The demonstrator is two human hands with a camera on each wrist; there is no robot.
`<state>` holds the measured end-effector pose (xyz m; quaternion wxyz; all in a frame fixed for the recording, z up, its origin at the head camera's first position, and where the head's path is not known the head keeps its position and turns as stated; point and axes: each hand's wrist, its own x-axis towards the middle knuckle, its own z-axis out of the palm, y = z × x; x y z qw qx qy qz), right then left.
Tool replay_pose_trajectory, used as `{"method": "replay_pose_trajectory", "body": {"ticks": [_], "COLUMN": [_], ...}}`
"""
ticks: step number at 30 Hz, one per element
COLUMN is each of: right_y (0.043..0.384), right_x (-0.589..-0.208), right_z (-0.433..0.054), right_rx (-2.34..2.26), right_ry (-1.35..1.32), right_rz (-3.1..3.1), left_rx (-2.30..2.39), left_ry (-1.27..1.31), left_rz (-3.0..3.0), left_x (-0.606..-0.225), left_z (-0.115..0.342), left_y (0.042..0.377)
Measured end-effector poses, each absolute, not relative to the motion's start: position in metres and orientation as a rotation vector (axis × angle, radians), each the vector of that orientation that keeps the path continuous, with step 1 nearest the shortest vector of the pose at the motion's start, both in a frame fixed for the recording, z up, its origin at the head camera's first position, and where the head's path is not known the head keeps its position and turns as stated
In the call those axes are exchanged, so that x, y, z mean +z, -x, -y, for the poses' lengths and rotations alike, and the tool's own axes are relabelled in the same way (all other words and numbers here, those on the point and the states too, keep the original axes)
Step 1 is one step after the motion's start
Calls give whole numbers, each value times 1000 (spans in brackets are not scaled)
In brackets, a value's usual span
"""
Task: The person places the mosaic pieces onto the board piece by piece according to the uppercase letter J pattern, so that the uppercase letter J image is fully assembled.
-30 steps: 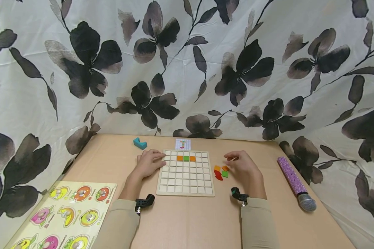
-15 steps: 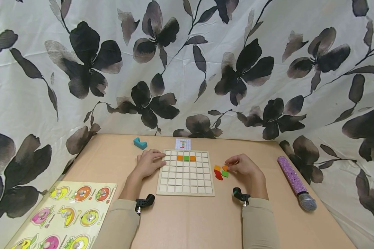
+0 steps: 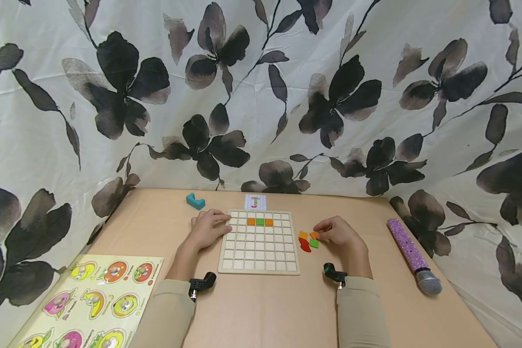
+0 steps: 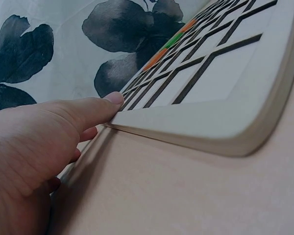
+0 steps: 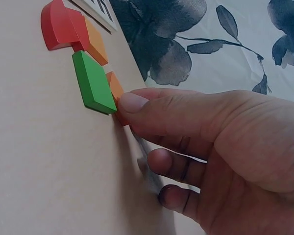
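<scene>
A white grid board (image 3: pixel 258 251) lies on the table, with two orange tiles (image 3: pixel 268 222) and a green tile (image 3: pixel 260 221) between them in one upper row. My left hand (image 3: pixel 206 228) rests at the board's upper left edge, its straight thumb (image 4: pixel 100 108) touching the rim. To the right of the board, my right hand (image 3: pixel 341 234) pinches an orange tile (image 5: pixel 115 86) between thumb and forefinger, close over the table. A loose green tile (image 5: pixel 93 83) lies beside that tile, with red pieces (image 5: pixel 61 27) and another orange tile (image 5: pixel 95 41) further along.
A small pattern card (image 3: pixel 255 201) sits behind the board, and a teal block (image 3: pixel 195 200) left of it. A fruit picture board (image 3: pixel 108 290) lies front left. On the right is a purple glittery microphone (image 3: pixel 409 246). Floral cloth (image 3: pixel 261 96) hangs behind the table.
My right hand has come down and slightly toward the loose tiles, and its fingers have closed on the orange one. The left hand stays at the board's edge.
</scene>
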<state>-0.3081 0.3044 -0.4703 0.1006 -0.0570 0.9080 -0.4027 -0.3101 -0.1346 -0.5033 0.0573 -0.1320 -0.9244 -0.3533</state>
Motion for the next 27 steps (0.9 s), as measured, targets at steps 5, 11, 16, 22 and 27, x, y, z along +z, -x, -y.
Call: {"method": "replay_pose_trajectory", "body": {"ticks": [5,11,16,22,27], "right_y": [309,306,305,306,306], "right_x": [-471,-469,-469,-468,-467], "right_z": [-305,-300,-296,-296,-296], "right_rx": [-1188,-1191,-1174,-1196,-1236], "right_ry": [194,165,180,189,167], "right_rz": [-2688,-2682,-2703,-2712,-2703], "left_rx": [-1074,-1057,-1058,-1065,-1065], "left_ry": [405,408,410,411,415], "left_rz": [2801,2800,2797,2791,2790], "left_x": [-503,-502,-503,-503,-502], "left_z": [135,134,135,135,135], "left_y": [310,311,311,310,310]}}
